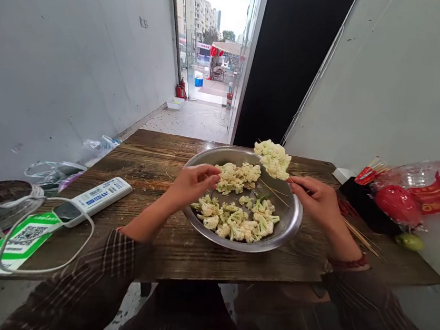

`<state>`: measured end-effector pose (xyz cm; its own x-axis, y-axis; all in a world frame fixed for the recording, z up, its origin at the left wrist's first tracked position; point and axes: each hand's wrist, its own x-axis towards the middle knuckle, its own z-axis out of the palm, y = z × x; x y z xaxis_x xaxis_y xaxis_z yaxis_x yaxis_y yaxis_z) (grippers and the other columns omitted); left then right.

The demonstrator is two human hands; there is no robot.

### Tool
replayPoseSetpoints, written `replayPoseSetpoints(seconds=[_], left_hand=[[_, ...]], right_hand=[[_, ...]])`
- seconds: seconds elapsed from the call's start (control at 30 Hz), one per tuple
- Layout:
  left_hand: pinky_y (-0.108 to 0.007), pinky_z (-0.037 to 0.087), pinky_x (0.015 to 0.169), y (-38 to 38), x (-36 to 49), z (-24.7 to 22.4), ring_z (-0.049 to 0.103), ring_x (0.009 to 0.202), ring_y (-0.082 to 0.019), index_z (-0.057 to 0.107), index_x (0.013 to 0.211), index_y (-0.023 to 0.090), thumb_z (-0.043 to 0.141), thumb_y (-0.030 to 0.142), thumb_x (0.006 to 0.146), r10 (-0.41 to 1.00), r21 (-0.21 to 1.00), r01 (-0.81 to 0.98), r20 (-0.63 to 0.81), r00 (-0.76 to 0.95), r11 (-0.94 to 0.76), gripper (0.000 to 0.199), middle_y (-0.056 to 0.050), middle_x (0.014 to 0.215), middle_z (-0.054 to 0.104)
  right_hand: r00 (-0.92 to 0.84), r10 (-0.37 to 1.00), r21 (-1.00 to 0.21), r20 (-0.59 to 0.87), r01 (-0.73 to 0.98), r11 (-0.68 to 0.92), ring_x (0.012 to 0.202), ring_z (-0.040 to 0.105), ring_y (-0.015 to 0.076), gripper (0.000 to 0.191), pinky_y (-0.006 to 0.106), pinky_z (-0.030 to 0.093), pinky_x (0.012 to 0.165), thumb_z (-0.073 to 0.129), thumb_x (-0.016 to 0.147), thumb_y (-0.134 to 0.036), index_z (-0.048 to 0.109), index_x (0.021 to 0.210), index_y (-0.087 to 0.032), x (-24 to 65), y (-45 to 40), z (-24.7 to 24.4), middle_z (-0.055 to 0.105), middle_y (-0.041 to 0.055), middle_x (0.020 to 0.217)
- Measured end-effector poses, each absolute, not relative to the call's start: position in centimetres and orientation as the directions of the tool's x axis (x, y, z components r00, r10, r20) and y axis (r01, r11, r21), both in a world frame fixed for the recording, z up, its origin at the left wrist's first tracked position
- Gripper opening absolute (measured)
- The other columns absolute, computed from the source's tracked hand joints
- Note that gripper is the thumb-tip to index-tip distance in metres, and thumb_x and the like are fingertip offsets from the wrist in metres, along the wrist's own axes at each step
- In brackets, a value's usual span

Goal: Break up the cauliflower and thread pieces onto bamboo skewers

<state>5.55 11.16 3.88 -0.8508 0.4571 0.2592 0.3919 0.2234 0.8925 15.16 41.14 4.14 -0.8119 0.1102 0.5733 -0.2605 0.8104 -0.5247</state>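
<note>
My right hand (315, 199), at the right rim of a steel bowl (297, 216), pinches the end of a skewer. Pale cauliflower (272, 157) is threaded on that skewer, raised over the bowl's far right side. Over the left rim, my left hand (196, 183) has its thumb and fingertips drawn together; anything between them is too small to make out. Loose cauliflower florets (237, 222) lie in the near half of the bowl. Skewered cauliflower (236, 177) rests in the far half, its thin sticks pointing right.
On the wooden table (146, 252) lie a white power bank-like box (99, 201), a cable (85, 250) and a green QR card (16, 245). Bare skewers (363, 237), a black box (369, 208) and red packages (398, 204) are at right. A glass door stands beyond.
</note>
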Motion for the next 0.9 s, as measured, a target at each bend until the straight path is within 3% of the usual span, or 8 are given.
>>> replayPoseSetpoints(seconds=[0.1, 0.2, 0.4, 0.6, 0.9], left_hand=[[-0.027, 0.048, 0.063, 11.1, 5.9, 2.3, 0.059, 0.067, -0.014, 0.067, 0.097, 0.015, 0.058, 0.037, 0.081, 0.517, 0.763, 0.524, 0.296, -0.803, 0.378, 0.028, -0.006, 0.084, 0.069], [-0.027, 0.046, 0.066, 11.3, 6.1, 1.7, 0.059, 0.070, -0.013, 0.067, 0.094, 0.016, 0.055, 0.031, 0.083, 0.607, 0.658, 0.623, 0.305, -0.734, 0.423, 0.022, -0.005, 0.087, 0.069], [-0.030, 0.047, 0.071, 10.9, 6.4, 1.5, 0.063, 0.080, -0.017, 0.063, 0.103, 0.021, 0.049, 0.038, 0.088, 0.697, 0.550, 0.712, 0.294, -0.654, 0.436, 0.027, -0.006, 0.093, 0.067], [-0.031, 0.047, 0.073, 10.9, 6.7, 1.6, 0.064, 0.082, -0.018, 0.063, 0.102, 0.022, 0.049, 0.037, 0.089, 0.729, 0.545, 0.718, 0.257, -0.635, 0.433, 0.025, -0.007, 0.095, 0.068], [-0.030, 0.046, 0.070, 10.6, 6.7, 1.6, 0.064, 0.080, -0.018, 0.066, 0.097, 0.023, 0.053, 0.037, 0.086, 0.691, 0.627, 0.667, 0.269, -0.671, 0.403, 0.022, -0.005, 0.094, 0.069]], right_hand=[[-0.805, -0.035, -0.370, 0.593, -0.311, 0.876, 0.078, 0.065, 0.0196, 0.027, 0.030, 0.046, 0.068, 0.051, 0.089, -0.031, 0.074, 0.097, -0.021, 12.5, 39.0, 6.2, 0.072, 0.0056, 0.085], [-0.811, -0.142, -0.248, 0.568, -0.332, 0.910, 0.078, 0.063, 0.0192, 0.027, 0.029, 0.043, 0.067, 0.051, 0.090, -0.031, 0.075, 0.097, -0.021, 8.9, 37.1, 7.5, 0.071, 0.0059, 0.090], [-0.891, -0.152, -0.087, 0.427, -0.208, 0.974, 0.080, 0.062, 0.0206, 0.028, 0.029, 0.040, 0.067, 0.049, 0.091, -0.027, 0.076, 0.096, -0.019, 1.8, 36.0, 5.5, 0.071, 0.0087, 0.092], [-0.973, -0.137, -0.069, 0.186, -0.152, 0.986, 0.086, 0.063, 0.0205, 0.028, 0.027, 0.042, 0.072, 0.051, 0.088, -0.023, 0.075, 0.103, -0.025, -0.8, 38.1, 2.0, 0.072, 0.0062, 0.097], [-0.968, -0.111, -0.031, 0.227, -0.121, 0.992, 0.085, 0.063, 0.0209, 0.032, 0.029, 0.041, 0.067, 0.046, 0.091, -0.020, 0.076, 0.102, -0.021, 1.4, 39.0, 1.2, 0.068, 0.0098, 0.101]])
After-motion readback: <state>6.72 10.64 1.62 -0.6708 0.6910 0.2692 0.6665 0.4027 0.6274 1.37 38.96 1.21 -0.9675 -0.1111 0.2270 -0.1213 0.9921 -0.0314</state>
